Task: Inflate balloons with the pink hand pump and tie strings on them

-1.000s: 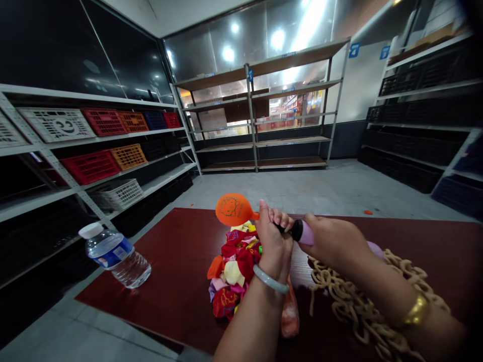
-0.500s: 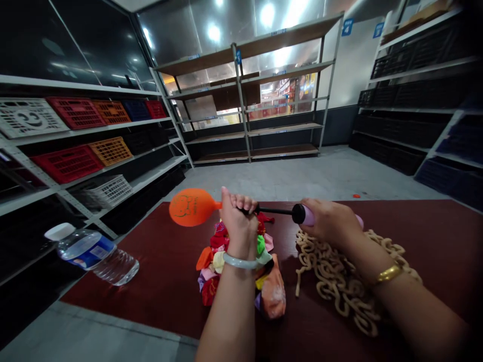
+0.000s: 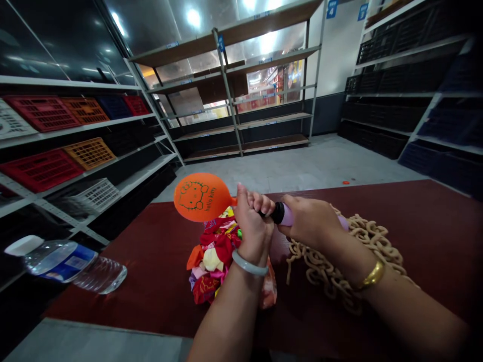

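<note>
An orange balloon (image 3: 202,197), partly inflated and printed with a cat drawing and "hello kitty", points left from my left hand (image 3: 256,216). That hand is closed around the balloon's neck and the black end of a balloon pump. My right hand (image 3: 311,221) grips the lilac barrel of the balloon pump (image 3: 287,215), close against the left hand. The pump's nozzle is hidden inside my left fist. Beneath my left wrist lies a heap of limp, colourful balloons (image 3: 215,256). Under my right forearm is a tangle of beige curly cord-like pieces (image 3: 372,236).
A capped water bottle (image 3: 71,264) stands at the left of the dark red table (image 3: 151,251), tilted in this view. Shelves with plastic crates (image 3: 90,153) line the left side. A rack (image 3: 234,110) stands beyond the table, and dark crates (image 3: 377,123) fill shelving on the right.
The pump's black rod, exposed between my hands before, has gone into the barrel as the hands came together. The orange balloon is bigger and its print shows more clearly. The view has shifted.
</note>
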`<action>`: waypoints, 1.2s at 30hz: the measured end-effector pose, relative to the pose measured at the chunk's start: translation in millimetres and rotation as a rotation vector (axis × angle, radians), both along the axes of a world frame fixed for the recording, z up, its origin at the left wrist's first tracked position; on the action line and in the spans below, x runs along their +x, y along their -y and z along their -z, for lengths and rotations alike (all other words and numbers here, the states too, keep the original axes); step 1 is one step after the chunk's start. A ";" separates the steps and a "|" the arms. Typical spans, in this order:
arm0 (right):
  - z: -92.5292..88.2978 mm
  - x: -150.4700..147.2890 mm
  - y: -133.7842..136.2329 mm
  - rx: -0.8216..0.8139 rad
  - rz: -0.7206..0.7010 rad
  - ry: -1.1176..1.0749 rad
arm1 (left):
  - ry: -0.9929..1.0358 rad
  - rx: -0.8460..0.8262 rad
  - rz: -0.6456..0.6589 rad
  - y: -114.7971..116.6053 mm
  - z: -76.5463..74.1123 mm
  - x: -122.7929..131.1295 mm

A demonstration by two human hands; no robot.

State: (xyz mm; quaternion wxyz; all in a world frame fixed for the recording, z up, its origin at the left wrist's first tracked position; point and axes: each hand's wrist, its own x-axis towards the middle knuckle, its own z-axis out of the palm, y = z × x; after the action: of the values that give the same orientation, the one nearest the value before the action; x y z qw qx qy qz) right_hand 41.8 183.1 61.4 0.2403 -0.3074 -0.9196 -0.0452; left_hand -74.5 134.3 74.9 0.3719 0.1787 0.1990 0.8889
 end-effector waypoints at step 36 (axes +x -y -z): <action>-2.4 4.5 -10.6 -0.074 -0.025 0.075 | 0.058 -0.036 -0.030 -2.6 2.6 -3.6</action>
State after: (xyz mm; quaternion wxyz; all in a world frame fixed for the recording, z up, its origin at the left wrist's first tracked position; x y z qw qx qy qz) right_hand 46.3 193.7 63.8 0.1946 -0.3026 -0.9328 -0.0199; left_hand -78.1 136.9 72.2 0.3674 0.1430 0.2066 0.8955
